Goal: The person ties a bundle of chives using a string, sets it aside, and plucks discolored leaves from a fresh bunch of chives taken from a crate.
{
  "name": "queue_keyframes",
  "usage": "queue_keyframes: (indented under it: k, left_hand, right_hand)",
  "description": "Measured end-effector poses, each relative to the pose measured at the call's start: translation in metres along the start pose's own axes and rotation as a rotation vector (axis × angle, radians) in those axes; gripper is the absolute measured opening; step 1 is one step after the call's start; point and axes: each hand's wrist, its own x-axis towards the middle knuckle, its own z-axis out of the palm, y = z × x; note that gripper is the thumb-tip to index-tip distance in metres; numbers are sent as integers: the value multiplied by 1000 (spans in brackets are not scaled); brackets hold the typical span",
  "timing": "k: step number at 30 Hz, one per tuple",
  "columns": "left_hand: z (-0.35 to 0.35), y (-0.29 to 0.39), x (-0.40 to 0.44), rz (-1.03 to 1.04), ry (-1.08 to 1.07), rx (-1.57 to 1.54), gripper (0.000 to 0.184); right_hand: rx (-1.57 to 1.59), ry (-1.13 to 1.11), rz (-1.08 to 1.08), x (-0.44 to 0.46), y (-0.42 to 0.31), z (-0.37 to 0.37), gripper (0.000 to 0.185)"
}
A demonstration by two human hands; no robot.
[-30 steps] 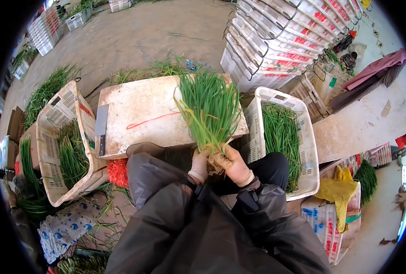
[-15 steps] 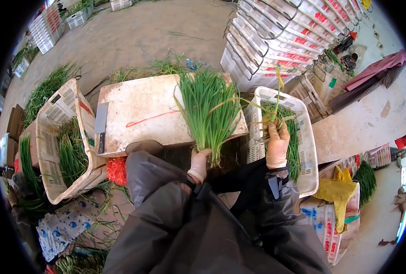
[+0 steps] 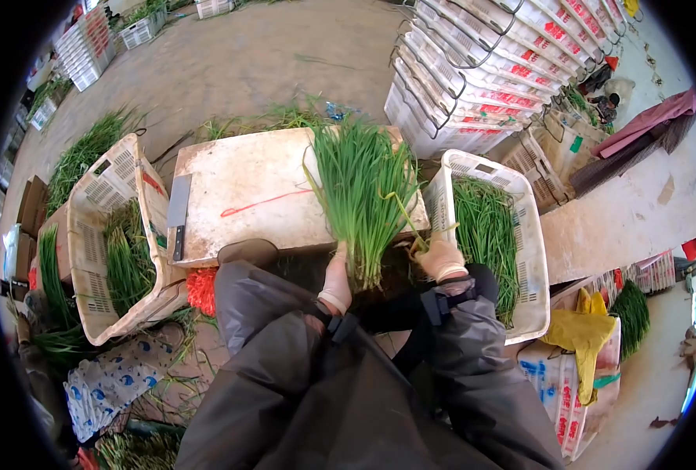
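Observation:
A thick bunch of green chives [image 3: 363,188] lies over the right end of a stained white board [image 3: 246,168], its pale root ends hanging past the near edge. My left hand [image 3: 337,280], gloved, is closed around the left side of the stalks near the roots. Just right of the bunch, my gloved right hand [image 3: 440,258] pinches a thin yellowish chive leaf [image 3: 399,205] that arches up across the bunch. The right fingertips are partly hidden. On the board are a red string [image 3: 265,203] and, at its left edge, a knife [image 3: 178,215].
A crate of chives [image 3: 485,227] stands at my right, another crate [image 3: 89,258] at my left. Beyond the board rises a tall stack of white crates [image 3: 473,86]. Red twine [image 3: 201,290] sits by my left knee. A yellow cloth [image 3: 583,337] drapes over a crate lower right.
My right hand has moved left and down from above the right crate to beside the bunch, still with yellowish leaf in it. My left hand keeps its grip on the chives.

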Motion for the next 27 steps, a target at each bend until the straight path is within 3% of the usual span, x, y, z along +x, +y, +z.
queue_keyframes:
  k: [2,5,10,15,16,19,20,23,27]
  left_hand:
    - [1,0,0,-7,27,-3,53]
    - [-4,-2,1,28,94,16,44]
    - [-1,2,-2,109,186,173,34]
    - [-23,-3,16,151,303,496,33]
    - [-15,-4,13,262,281,520,40]
    - [20,2,-4,537,481,1236,51]
    - [32,3,-7,565,589,1431,47]
    - [47,3,-14,581,613,1628,45]
    - [41,-1,-12,769,537,1672,49]
  right_hand:
    - [-85,-2,-85,-6,-19,1,48]
    - [174,-44,43,-4,-36,16,52]
    - [500,-410,83,7,-44,64,95]
    - [1252,-506,52,4,-65,98,73]
    - [1415,-531,49,4,-67,105,67]
    - [1615,-584,-7,-7,-79,81,62]
    - [1649,-511,-72,-6,-84,81,58]
    - [1605,-484,-193,-9,-90,63,56]
    - [1577,-506,-158,-2,-87,78,50]
